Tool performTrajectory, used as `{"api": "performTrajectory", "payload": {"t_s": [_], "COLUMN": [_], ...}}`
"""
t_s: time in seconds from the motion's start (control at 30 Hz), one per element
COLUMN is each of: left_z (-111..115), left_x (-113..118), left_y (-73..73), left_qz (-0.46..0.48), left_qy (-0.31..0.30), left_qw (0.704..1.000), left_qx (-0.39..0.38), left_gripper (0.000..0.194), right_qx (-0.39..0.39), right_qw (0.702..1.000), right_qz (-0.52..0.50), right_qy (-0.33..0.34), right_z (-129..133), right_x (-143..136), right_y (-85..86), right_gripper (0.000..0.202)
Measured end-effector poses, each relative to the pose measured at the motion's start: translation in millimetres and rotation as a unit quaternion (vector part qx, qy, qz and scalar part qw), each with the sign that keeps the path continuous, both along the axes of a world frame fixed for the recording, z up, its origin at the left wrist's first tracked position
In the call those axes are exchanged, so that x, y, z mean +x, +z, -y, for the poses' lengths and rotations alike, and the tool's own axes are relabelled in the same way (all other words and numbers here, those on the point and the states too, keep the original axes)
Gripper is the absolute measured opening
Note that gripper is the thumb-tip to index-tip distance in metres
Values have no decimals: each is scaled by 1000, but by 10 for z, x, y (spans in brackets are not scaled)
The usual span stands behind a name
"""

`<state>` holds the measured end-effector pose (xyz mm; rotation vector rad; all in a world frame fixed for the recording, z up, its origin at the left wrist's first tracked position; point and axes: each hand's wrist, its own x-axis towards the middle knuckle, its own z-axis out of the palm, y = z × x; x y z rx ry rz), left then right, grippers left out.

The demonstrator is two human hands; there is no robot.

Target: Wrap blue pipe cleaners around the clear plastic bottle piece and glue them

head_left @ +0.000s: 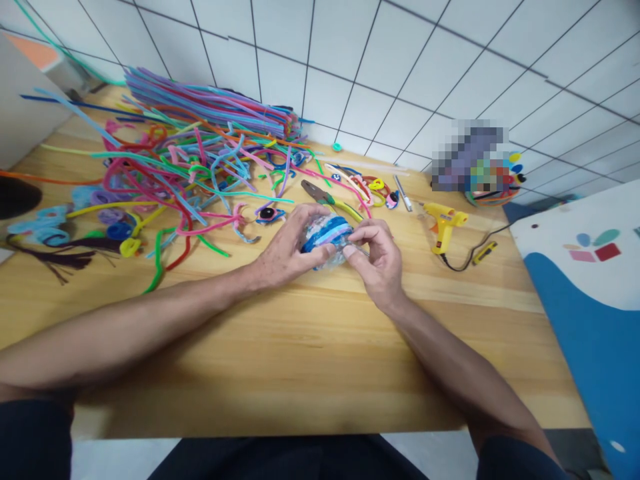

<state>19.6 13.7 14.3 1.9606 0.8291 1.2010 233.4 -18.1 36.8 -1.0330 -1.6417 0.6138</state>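
A rounded bundle (327, 233) with blue, light blue and lilac stripes, partly wrapped in something clear and shiny, is held above the wooden table (300, 347). My left hand (293, 247) curves around its left side, thumb across the front. At its right edge, the fingertips of my right hand (377, 260) are pinched together on the clear wrapping. Just behind the bundle lie pliers (345, 208) with yellow and green handles. A small black-eyed pipe cleaner piece (269, 215) is left of them.
Tangled pipe cleaners (185, 173) spread over the left side, with a thick bundle (215, 107) behind them by the tiled wall (400, 67). A yellow glue gun (444, 223) with a cord stands right, near a silver pen-like tool (403, 193) and a blue-and-white panel (590, 280).
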Motion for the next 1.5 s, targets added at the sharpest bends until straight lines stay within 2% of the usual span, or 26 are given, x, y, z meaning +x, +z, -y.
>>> {"api": "performTrajectory", "payload": {"t_s": [0.13,0.53,0.63,0.8,1.07,1.5], "left_z": [-2,-30,-35,-53,-65,-71], "left_x": [-9,-15,-20,-40,-59,-44], "left_y": [7,-33,-21,19,69,12], "left_qz": [-1,0,-3,-16,-29,-5], "left_qy": [-4,-28,-33,-46,-66,-50], "left_qw": [1000,999,999,998,996,999], "left_qx": [1,31,30,37,46,21], "left_gripper": [52,50,52,53,52,51], "right_qx": [27,97,93,94,34,-18], "right_qw": [998,989,986,981,972,998], "right_qz": [44,113,140,166,209,50], "right_qy": [-19,-5,-3,42,98,46], "right_z": [15,39,40,12,-5,-32], "right_x": [-6,15,41,100,164,105], "right_y": [20,59,78,136,227,48], "right_gripper": [7,11,8,9,3,6]}}
